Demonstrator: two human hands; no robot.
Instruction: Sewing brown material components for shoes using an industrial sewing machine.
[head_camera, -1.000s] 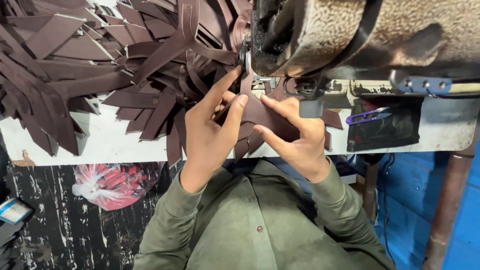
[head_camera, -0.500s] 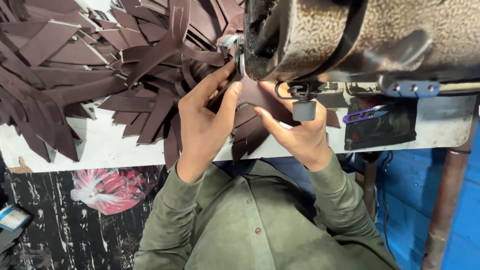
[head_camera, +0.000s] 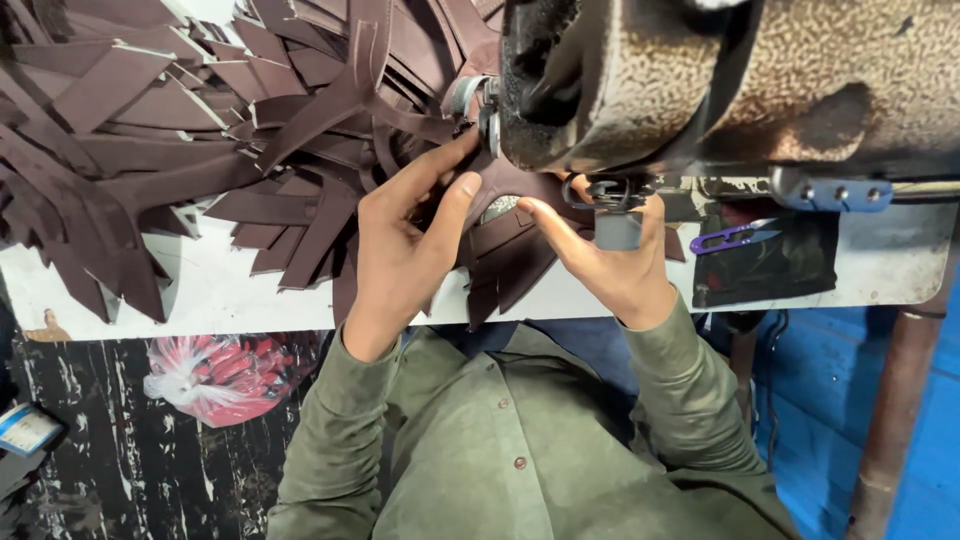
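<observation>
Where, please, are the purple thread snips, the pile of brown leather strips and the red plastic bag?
Purple thread snips (head_camera: 733, 237), head view, on the handle.
Pile of brown leather strips (head_camera: 180, 130), head view, mid-pile.
Red plastic bag (head_camera: 215, 375), head view, its middle.
</observation>
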